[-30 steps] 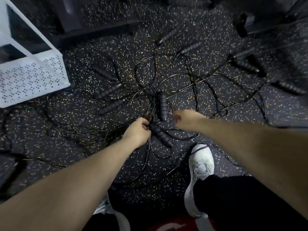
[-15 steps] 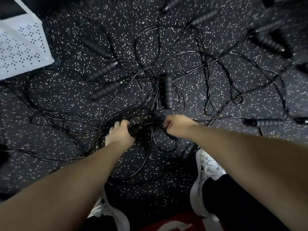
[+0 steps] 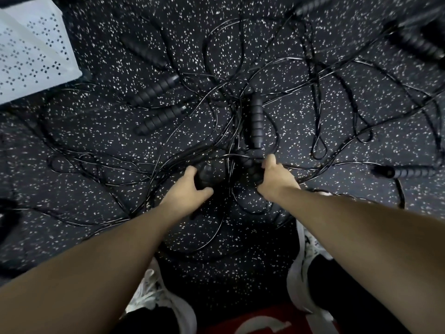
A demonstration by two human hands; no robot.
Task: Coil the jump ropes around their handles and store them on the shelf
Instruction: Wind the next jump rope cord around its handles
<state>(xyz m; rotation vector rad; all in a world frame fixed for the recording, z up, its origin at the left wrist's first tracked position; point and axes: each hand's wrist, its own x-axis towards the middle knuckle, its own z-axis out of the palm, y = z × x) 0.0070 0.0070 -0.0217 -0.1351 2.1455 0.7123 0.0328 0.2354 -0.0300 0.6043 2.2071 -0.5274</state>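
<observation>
Several black jump ropes lie tangled on the speckled black floor, thin cords (image 3: 317,97) looping everywhere. My left hand (image 3: 190,189) grips a ribbed black handle (image 3: 208,175) low over the floor. My right hand (image 3: 277,175) grips another black handle (image 3: 250,165) just to the right of it, with cords crossing between the two. Another ribbed handle (image 3: 255,121) lies upright just beyond my hands. Two more handles (image 3: 156,89) (image 3: 161,119) lie to the left. A white perforated shelf (image 3: 31,54) stands at the top left.
More handles lie at the far right (image 3: 409,171) and top right (image 3: 419,44). My white shoes (image 3: 159,300) (image 3: 305,266) stand at the bottom, cords trailing near them. A red shape (image 3: 260,321) shows at the bottom edge.
My view has dropped closer to the floor. My left hand has shifted along to grasp a handle, and my right hand has closed around the neighbouring handle.
</observation>
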